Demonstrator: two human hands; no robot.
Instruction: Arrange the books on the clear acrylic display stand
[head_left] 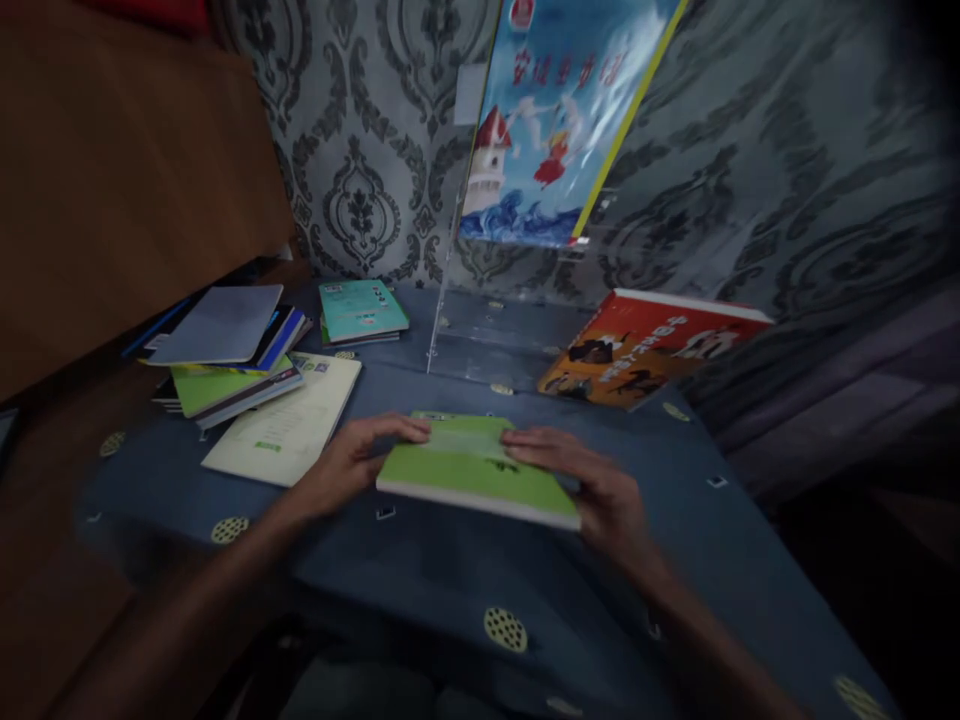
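Observation:
A green book (457, 465) with pale page edges lies between my two hands, over the blue patterned tablecloth (420, 560). My left hand (367, 450) grips its left side, fingertips on the cover. On the right side, my right hand (581, 475) clasps it with the fingers across the top and the thumb low at the edge. Whether the book touches the table I cannot tell. Left of my left hand rests a cream-coloured booklet (289, 430), partly under a pile of books (221, 330).
A teal book (364, 310) tops a small stack at the back. Behind the green book, a clear stand (480, 345) holds a blue illustrated book (555, 130) upright. A red and orange book (645, 350) leans at the right. A brown wooden panel (135, 190) borders the left.

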